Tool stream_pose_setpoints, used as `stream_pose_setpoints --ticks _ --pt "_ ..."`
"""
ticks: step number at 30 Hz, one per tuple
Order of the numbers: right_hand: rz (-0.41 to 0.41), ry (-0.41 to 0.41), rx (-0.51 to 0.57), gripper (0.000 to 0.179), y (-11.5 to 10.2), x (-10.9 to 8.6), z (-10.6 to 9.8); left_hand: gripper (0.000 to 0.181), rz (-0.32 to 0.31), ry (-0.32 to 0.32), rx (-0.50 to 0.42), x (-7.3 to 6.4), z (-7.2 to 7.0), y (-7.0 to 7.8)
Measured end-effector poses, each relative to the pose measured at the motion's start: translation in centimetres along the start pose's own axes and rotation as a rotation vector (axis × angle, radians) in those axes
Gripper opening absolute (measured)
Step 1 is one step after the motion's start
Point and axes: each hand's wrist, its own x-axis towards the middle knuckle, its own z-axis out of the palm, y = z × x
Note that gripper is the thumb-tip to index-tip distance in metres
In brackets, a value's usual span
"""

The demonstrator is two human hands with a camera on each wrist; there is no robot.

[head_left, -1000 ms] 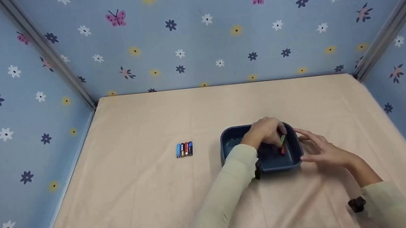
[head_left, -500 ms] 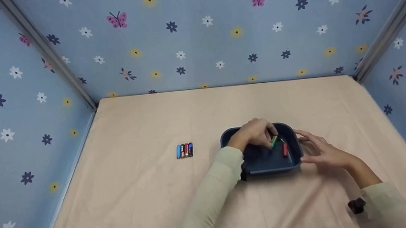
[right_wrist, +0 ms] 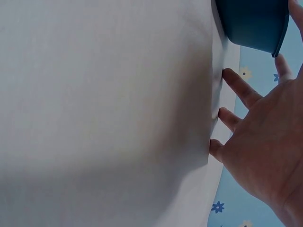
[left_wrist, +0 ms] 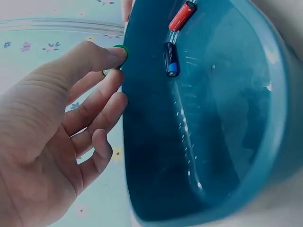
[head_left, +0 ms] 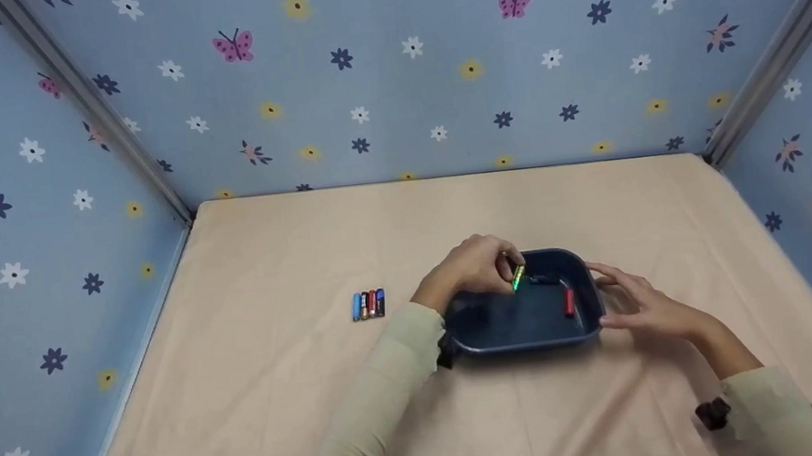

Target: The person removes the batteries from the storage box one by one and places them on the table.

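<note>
My left hand [head_left: 476, 264] pinches a green battery [head_left: 519, 277] between thumb and fingertips over the left part of a dark blue bin [head_left: 528, 345]. In the left wrist view the battery is mostly hidden behind the thumb. Inside the bin lie a red battery [head_left: 569, 302] and a dark battery with a blue end [left_wrist: 171, 60]. At the bin's right side, my right hand [head_left: 644, 301] touches the rim with spread fingers. In the right wrist view its lower fingertips meet the cloth below the bin wall.
Left of the bin, several batteries [head_left: 368, 304] stand side by side in a row on the beige cloth [head_left: 274, 408]. Flowered blue panels [head_left: 392, 93] enclose the table at the back and both sides.
My left hand has moved left across the bin with the green battery, uncovering the red and dark batteries inside. The right hand stays at the rim.
</note>
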Motion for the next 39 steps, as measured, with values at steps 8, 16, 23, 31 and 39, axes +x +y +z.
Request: stream_pose_setpoints --ticks 8,16,23,31,39 --pt "0.009 -0.004 -0.004 0.089 0.0 0.1 -0.1 0.043 -0.016 0.027 0.025 -2.4 -1.3 -0.8" --pt "-0.035 -0.005 0.000 0.088 0.1 0.2 -0.2 0.043 -0.036 0.067 0.038 -4.5 -2.7 -1.7" --pt "-0.003 -0.001 -0.013 0.088 0.1 0.1 -0.2 0.042 -0.032 0.071 0.087 -6.3 -3.3 -2.7" --pt "0.034 -0.007 -0.031 0.089 -0.2 0.1 -0.2 0.044 -0.060 0.090 0.080 -8.8 -3.4 -4.7" --pt "0.018 -0.012 -0.022 0.088 -0.2 0.1 -0.1 0.041 -0.106 0.115 0.096 -11.2 -3.6 -7.2"
